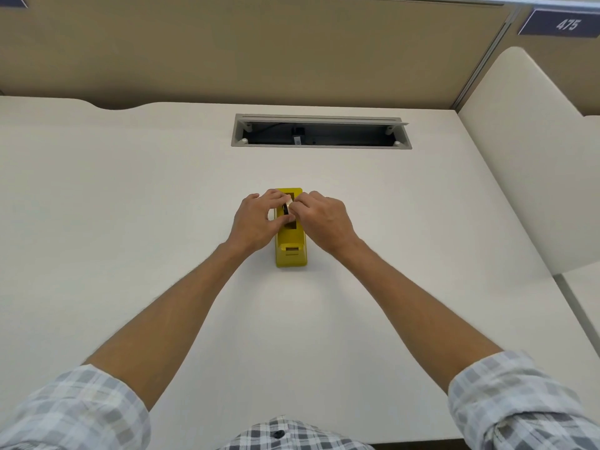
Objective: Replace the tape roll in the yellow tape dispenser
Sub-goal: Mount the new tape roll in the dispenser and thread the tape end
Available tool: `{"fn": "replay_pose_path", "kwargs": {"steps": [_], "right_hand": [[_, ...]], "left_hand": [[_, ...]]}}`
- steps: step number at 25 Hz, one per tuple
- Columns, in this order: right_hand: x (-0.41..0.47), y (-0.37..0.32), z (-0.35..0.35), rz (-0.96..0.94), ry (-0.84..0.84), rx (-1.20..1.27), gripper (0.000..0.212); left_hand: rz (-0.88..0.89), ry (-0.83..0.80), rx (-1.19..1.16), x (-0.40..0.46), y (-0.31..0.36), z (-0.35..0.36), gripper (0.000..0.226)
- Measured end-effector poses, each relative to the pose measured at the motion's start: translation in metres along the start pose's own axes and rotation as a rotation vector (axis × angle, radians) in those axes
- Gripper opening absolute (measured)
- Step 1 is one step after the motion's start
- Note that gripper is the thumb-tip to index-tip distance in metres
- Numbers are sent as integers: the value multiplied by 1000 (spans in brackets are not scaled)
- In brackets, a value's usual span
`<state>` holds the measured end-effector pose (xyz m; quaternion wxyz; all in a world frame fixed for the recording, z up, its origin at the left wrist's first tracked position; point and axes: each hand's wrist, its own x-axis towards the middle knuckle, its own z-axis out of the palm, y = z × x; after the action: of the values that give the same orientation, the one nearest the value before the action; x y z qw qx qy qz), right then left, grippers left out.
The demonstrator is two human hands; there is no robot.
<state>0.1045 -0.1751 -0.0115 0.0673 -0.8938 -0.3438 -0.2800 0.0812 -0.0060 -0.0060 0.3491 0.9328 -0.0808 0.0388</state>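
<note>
A yellow tape dispenser [290, 246] stands lengthwise in the middle of the white desk [130, 206], its cutter end toward me. Both hands meet over its open well. My left hand [256, 220] and my right hand [323, 220] pinch a tape roll [287, 206] from either side; only a pale edge and a dark hub show between the fingers. The roll sits at the top of the well, mostly hidden by the fingertips.
An open cable slot [321, 131] with a grey frame is set into the desk behind the dispenser. Beige partition panels [259, 50] rise at the back, and a white rounded side panel [532, 164] stands at the right.
</note>
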Motion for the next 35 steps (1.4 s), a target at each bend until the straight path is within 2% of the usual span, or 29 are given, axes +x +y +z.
{"fn": "replay_pose_path", "kwargs": {"steps": [5, 11, 16, 19, 24, 27, 31, 35], "right_hand": [[1, 4, -4, -155, -27, -90, 27], [0, 1, -3, -42, -39, 94, 8], [-5, -5, -6, 111, 21, 172, 14], [-6, 0, -1, 90, 23, 148, 8], [-1, 3, 1, 1, -22, 27, 11], [2, -1, -4, -22, -13, 39, 11], [-5, -11, 0, 86, -37, 118, 5], [-15, -21, 0, 188, -35, 165, 5]], "left_hand": [[24, -5, 22, 1, 0, -1, 39], [54, -29, 85, 2, -2, -4, 42], [64, -36, 93, 3, -4, -3, 44], [55, -42, 99, 4, -4, -3, 44], [89, -71, 137, 7, -10, -3, 49], [100, -117, 187, 8, -11, -3, 55], [68, -43, 49, 1, -8, 0, 48], [31, -74, -128, -1, -13, 2, 51]]}}
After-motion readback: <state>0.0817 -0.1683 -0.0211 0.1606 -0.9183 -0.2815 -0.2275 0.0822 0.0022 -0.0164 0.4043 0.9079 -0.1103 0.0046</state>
